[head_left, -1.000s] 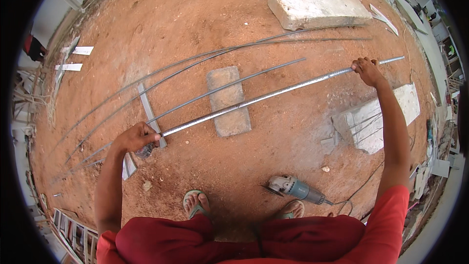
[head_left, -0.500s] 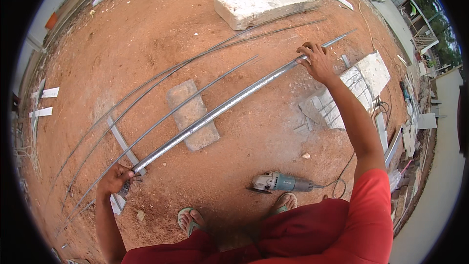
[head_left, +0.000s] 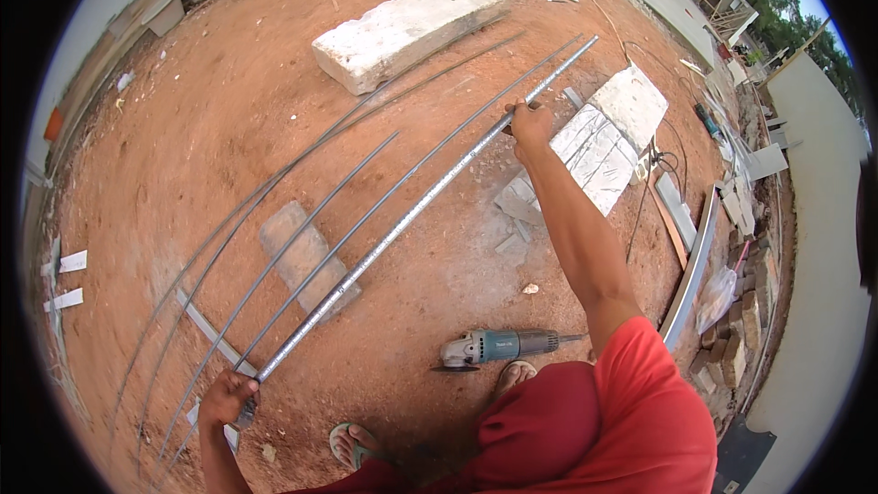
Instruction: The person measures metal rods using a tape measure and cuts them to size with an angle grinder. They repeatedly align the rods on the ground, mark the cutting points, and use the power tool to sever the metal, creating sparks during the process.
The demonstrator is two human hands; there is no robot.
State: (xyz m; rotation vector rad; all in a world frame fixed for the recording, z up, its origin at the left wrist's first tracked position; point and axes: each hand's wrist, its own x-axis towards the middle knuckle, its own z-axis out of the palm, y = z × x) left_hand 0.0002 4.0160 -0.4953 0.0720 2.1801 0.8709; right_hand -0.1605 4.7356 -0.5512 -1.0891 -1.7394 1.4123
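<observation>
Over red dirt | we are gripping long steel pipe: left hand closed on near end, right hand closed past middle | judging stiff, heavyish, smooth; wide-spaced holds suiting it.

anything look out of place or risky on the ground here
The angle grinder lies loose on the dirt right beside the sandalled foot, its cord trailing off across the ground. Broken concrete bits litter the soil near the white slab. The rods themselves lie orderly.
</observation>
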